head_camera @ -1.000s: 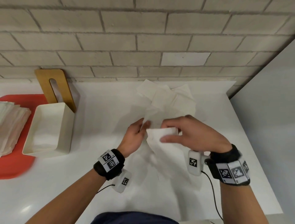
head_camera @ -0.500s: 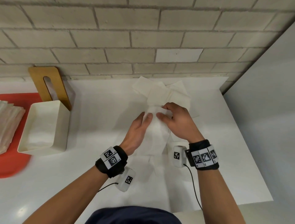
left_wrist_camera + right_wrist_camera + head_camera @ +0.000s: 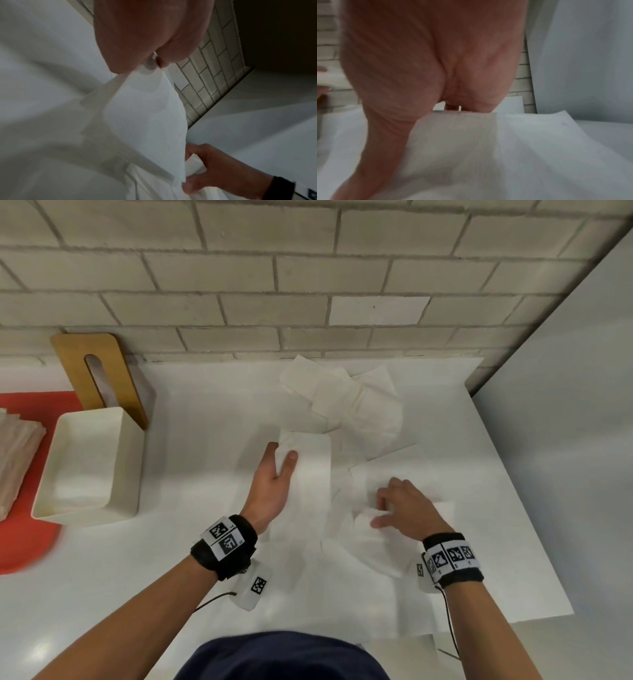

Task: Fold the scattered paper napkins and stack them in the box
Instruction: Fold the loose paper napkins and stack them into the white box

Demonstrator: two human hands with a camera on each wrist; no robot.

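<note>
A folded white napkin (image 3: 310,474) lies in the middle of the white counter. My left hand (image 3: 282,455) pinches its left edge, thumb on top; the left wrist view shows the same pinch on the napkin (image 3: 145,119). My right hand (image 3: 380,510) is to the right and nearer me, fingers curled around a bunched part of another flat napkin (image 3: 394,477). The left wrist view shows that right hand (image 3: 214,174) too. In the right wrist view the palm hides the fingers above a napkin (image 3: 471,148). The cream box (image 3: 89,463) stands open at the left.
Several loose napkins (image 3: 349,402) lie piled by the brick wall behind my hands. A wooden lid (image 3: 99,378) leans behind the box. At the far left a red tray (image 3: 20,546) carries a stack of napkins (image 3: 17,453). A grey wall bounds the counter on the right.
My right hand let go of the folded napkin and moved right and toward me onto another napkin. The left hand now pinches the folded napkin alone.
</note>
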